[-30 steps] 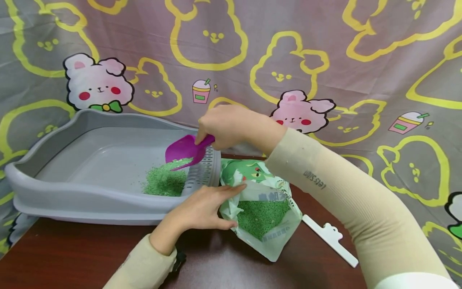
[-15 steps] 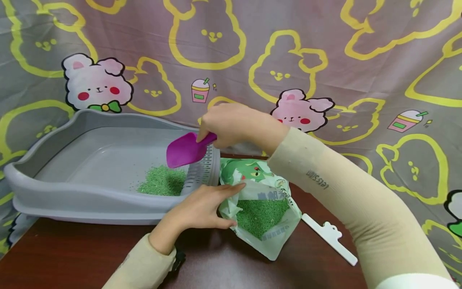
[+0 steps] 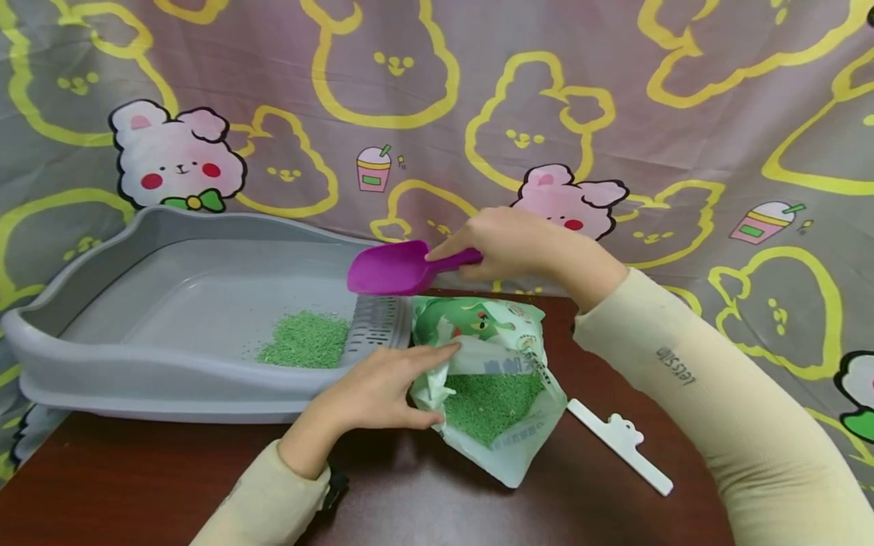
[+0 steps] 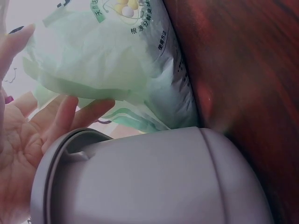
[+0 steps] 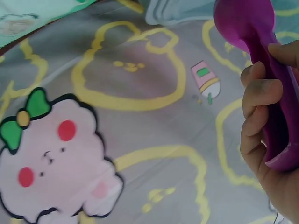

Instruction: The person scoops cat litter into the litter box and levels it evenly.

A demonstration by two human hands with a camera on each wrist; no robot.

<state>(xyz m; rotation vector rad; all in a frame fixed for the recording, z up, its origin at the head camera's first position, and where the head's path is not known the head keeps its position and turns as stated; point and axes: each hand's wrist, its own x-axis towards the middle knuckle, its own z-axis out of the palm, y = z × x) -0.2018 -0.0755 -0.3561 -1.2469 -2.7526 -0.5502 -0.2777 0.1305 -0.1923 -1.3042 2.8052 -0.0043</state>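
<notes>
So the bag [image 3: 522, 459] sits on the counter [image 3: 205, 470] with its mouth gaping and green pellets [image 3: 492, 406] inside. As for the hands, the left hand [image 3: 375, 390] has its fingers spread and pretty relaxed, touching the bag's left edge, while the right hand [image 3: 508, 241] has fingers curled round the handle of a purple scoop [image 3: 392, 269], held up above and behind the bag, bowl pointing left. Just left of the bag is a gray tray [image 3: 171, 379] (the slotted end faces the bag) with a small green pile [image 3: 303, 340] in it. A white clip [image 3: 617, 447] lies just right of the bag.
</notes>
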